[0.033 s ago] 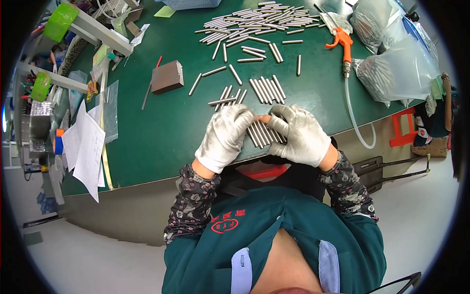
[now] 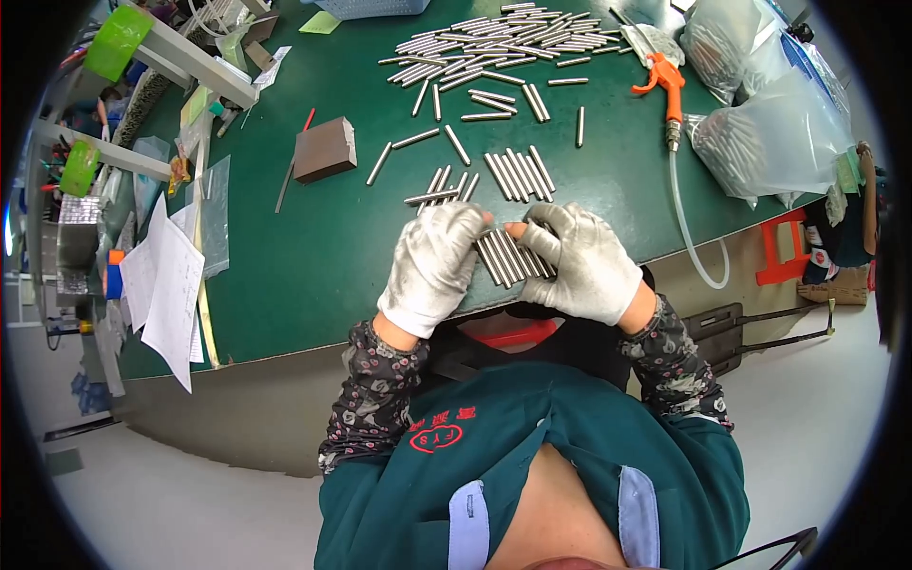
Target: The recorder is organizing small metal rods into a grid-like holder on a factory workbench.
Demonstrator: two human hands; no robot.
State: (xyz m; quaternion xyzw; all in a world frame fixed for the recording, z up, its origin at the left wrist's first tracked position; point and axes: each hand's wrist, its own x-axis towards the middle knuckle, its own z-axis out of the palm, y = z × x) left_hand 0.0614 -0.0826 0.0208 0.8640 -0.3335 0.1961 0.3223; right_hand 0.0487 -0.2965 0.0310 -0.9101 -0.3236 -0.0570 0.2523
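A close row of bare metal pins lies side by side at the table's near edge, between my gloved hands. My right hand is closed round the right end of the row, its thumb along the top. Curled against the left end is my left hand; its bare thumb tip is near the row's upper edge, and its other fingertips are mostly hidden. Just beyond, another neat row of pins lies on the table. A small loose group of pins lies beyond my left hand, one pin across the others.
A large heap of pins covers the far middle of the green table. A brown block rests at left beside a thin red-tipped stick. At right are an orange air gun with its hose and plastic bags of pins.
My left hand has shifted slightly left, and its thumb has drawn away from the right thumb. More of the row's upper left corner shows. The right hand stays put.
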